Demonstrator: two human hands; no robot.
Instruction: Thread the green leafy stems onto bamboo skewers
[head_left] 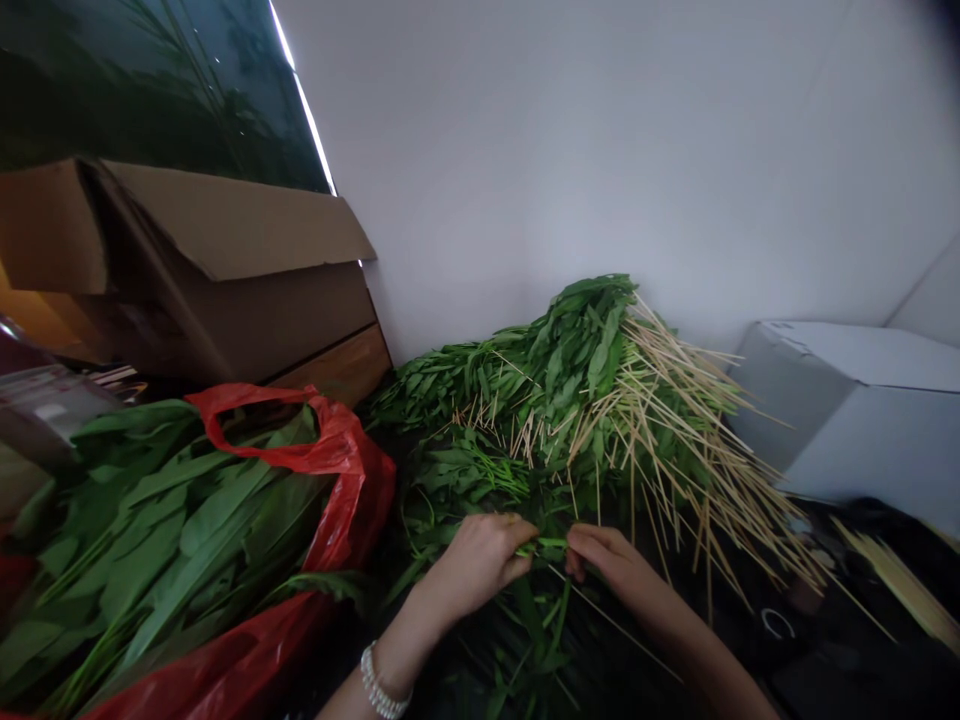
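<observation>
My left hand, with a beaded bracelet at its wrist, is closed around a small bunch of green stems. Facing it, my right hand pinches the other end of these stems. A thin stick slants down beneath my right hand; whether that hand holds it I cannot tell. Loose leafy stalks hang or lie below both hands. Just beyond them, more cut greens are spread on the dark surface.
Behind my hands rises a pile of leafy greens on wooden skewers. At left, a red plastic bag holds large leaves. Beyond it stands an open cardboard box. A white box and more skewers are at right.
</observation>
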